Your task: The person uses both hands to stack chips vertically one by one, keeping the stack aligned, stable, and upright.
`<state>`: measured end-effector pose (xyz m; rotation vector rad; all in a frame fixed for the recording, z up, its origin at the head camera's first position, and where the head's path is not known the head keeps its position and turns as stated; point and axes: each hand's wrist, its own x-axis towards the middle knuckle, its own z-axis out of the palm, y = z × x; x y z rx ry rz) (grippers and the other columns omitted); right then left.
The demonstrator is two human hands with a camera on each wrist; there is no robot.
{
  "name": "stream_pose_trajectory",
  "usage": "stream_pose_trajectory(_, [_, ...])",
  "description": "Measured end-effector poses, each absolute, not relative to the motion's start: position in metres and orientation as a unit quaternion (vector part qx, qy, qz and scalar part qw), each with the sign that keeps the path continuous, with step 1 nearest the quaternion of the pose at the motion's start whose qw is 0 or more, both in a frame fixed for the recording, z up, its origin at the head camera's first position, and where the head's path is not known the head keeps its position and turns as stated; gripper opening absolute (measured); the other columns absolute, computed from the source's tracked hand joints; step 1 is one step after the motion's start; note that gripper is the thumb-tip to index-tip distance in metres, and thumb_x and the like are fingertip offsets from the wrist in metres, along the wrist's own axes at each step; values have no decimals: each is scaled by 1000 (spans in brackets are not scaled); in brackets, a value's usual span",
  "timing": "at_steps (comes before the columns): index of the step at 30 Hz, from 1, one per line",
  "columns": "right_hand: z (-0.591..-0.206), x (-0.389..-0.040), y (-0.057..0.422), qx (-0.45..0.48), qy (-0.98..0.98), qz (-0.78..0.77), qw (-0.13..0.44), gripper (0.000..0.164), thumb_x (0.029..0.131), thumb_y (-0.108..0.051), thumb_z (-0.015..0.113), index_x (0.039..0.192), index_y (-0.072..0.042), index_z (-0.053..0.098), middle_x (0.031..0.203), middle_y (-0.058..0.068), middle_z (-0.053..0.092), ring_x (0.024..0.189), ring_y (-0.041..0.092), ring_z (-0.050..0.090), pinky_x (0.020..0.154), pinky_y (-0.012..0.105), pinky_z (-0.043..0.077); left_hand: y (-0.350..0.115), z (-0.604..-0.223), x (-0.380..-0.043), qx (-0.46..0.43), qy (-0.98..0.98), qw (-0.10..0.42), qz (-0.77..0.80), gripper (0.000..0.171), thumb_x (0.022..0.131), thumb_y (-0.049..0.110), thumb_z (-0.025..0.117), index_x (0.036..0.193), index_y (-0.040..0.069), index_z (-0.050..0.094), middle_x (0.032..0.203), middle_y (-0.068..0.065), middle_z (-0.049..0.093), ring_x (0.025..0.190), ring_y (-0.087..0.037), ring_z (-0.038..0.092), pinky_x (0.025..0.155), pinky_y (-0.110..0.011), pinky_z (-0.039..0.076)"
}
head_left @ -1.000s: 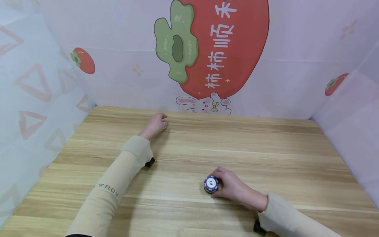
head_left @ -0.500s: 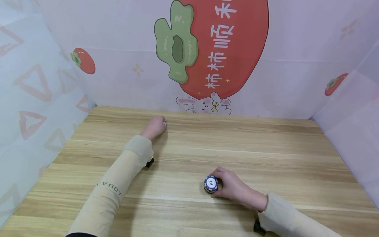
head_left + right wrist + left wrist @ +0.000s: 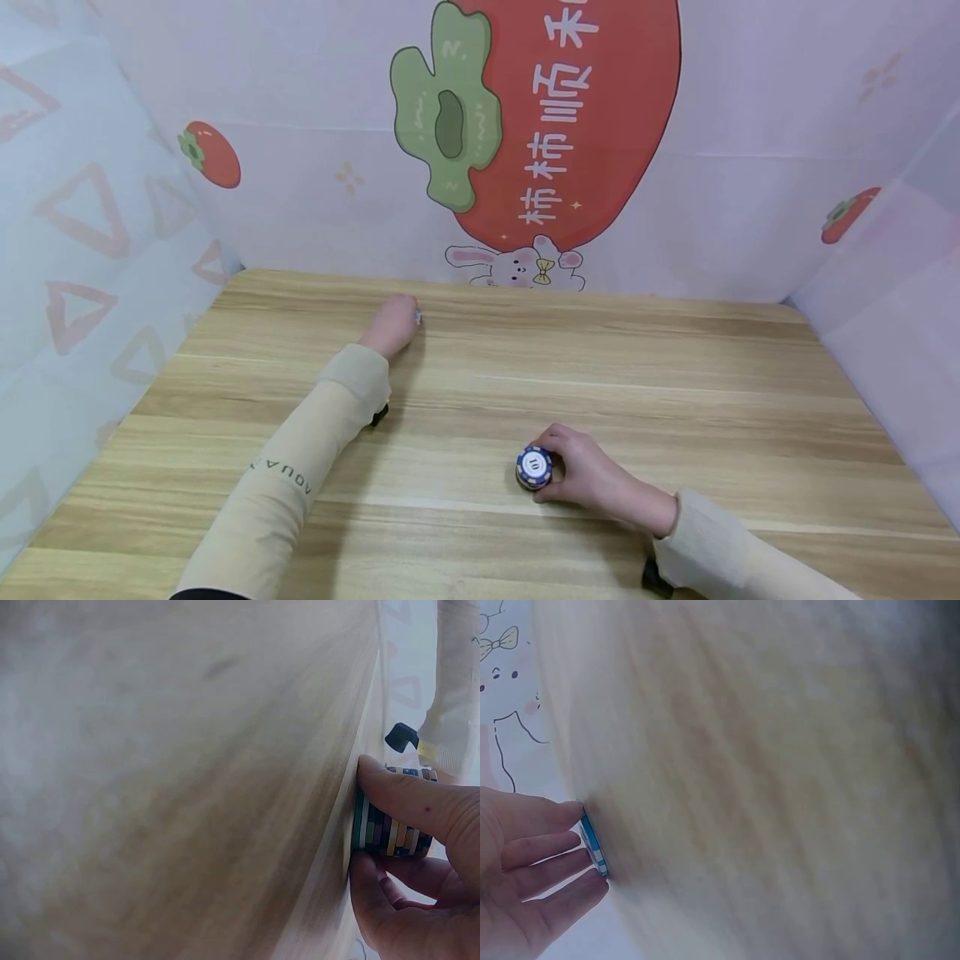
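Note:
A stack of poker chips (image 3: pixel 534 467) stands on the wooden table, its top chip blue and white and marked 10. My right hand (image 3: pixel 592 472) grips that stack by its sides between thumb and fingers. In the right wrist view the chips (image 3: pixel 394 834) show edges in several colours, dark green lowest at the tabletop. Near the table's back edge, my left hand (image 3: pixel 392 325) pinches a blue and white poker chip (image 3: pixel 594 844) by its rim, flat and close at the tabletop. From the head view, only a sliver of this chip shows past the hand.
The wooden table (image 3: pixel 637 367) reaches back to a printed backdrop (image 3: pixel 322 225) with a large persimmon and a rabbit. Pale patterned sheets hang on both sides. A black wrist device (image 3: pixel 657 577) is strapped under the right sleeve.
At the back left, my left hand has lowered slightly and its fingers have closed in, with the blue chip at its fingertips. The right hand and the stack stay in place.

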<state>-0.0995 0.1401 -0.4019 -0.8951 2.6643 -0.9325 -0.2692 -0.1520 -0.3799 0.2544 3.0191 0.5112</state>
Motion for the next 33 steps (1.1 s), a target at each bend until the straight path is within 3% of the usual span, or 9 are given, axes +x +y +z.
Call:
stream_pose_trajectory(14, [-402,-100,140,-307,894,-314,86,46,60,-12,85,99,-4,64,94,-3,57,88,17,56,81,32,48,-153,-382,-271,109,986,-7,130,8,80,-4,51,79,-8,59,88,-24,56,85,-36,54,82,-45,44])
stream_pose_trajectory(22, [-403,-101,141,-309,896,-309,81,47,59,-12,85,100,-4,64,94,-2,57,88,18,57,81,33,48,-152,-379,-268,97,987,-27,123,13,79,-2,52,90,-9,56,92,-24,53,87,-38,50,82,-45,40])
stream_pose_trajectory(33, [-401,-101,141,-304,895,-313,92,46,60,-12,85,100,-4,64,95,-2,57,89,18,57,81,33,48,-155,-376,-265,110,982,-30,150,9,80,-4,56,89,-5,56,86,-19,59,82,-33,57,74,-42,47])
